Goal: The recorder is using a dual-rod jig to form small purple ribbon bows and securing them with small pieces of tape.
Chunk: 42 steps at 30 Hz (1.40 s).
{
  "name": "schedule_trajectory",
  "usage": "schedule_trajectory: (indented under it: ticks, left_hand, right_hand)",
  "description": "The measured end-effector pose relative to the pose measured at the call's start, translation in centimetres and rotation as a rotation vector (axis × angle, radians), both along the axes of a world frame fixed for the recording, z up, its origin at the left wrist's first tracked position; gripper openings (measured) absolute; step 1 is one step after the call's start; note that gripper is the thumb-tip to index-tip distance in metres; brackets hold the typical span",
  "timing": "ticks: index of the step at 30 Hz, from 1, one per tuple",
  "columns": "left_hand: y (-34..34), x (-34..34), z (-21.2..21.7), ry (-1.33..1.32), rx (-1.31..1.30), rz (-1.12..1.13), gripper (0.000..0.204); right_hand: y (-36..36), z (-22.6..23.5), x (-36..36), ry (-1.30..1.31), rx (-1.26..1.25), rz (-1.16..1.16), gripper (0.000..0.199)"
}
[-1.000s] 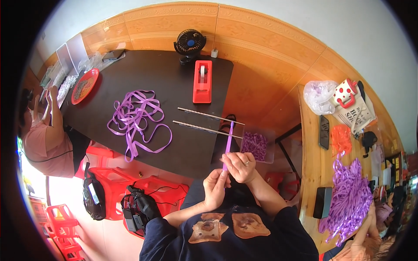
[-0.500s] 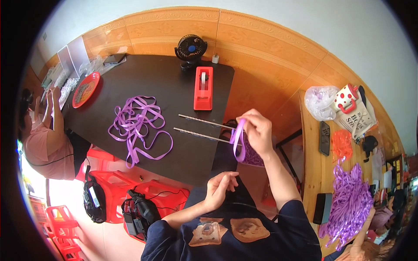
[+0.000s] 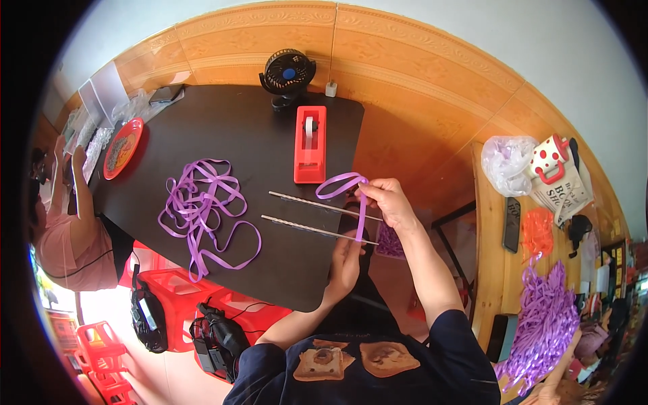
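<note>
Two thin spiral-patterned metal rods stick out side by side over the right edge of the dark table. A strip of purple ribbon runs across them near their right ends, with a loop at its upper end. My right hand pinches the ribbon just below that loop, beside the upper rod. At the lower rod, my left hand has its fingertips closed on the ribbon's lower part; the fingers partly hide the contact. A tangled heap of purple ribbon lies on the table to the left.
The dark table carries a red tape dispenser, a black fan and a red plate. On the wooden bench at right lie a purple ribbon bundle and a phone. Another person sits at far left.
My left hand has come up to the lower rod and the ribbon. My right hand has moved slightly down, and the ribbon's loop now extends leftward above the rods.
</note>
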<state>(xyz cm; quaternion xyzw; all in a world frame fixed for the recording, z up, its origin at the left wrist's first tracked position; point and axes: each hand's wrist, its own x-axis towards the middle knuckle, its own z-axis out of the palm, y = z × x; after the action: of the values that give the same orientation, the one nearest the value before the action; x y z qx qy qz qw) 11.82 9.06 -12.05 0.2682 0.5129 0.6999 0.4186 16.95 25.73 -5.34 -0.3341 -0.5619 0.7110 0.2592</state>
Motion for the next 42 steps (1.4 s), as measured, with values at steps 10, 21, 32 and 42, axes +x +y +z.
schedule_trajectory:
  ticks: [10, 21, 32, 42]
  left_hand:
    - [3.8, 0.0, 0.8, 0.186, 0.2, 0.207, 0.032]
    - [2.6, 0.3, 1.1, -0.056, 0.068, 0.051, 0.025]
    - [-0.8, -0.6, 1.6, -0.422, -0.032, -0.166, 0.022]
    - [-1.1, -0.4, 1.7, -0.376, -0.095, -0.149, 0.022]
  right_hand:
    - [-0.7, -4.7, 1.0, 0.145, -0.54, 0.005, 0.016]
    - [-6.6, -8.8, 4.8, -0.066, -0.531, 0.091, 0.017]
    - [-16.9, -7.7, 8.8, -0.032, 0.488, -0.44, 0.02]
    - [-20.5, -8.4, 7.1, -0.178, 0.675, -0.433, 0.028]
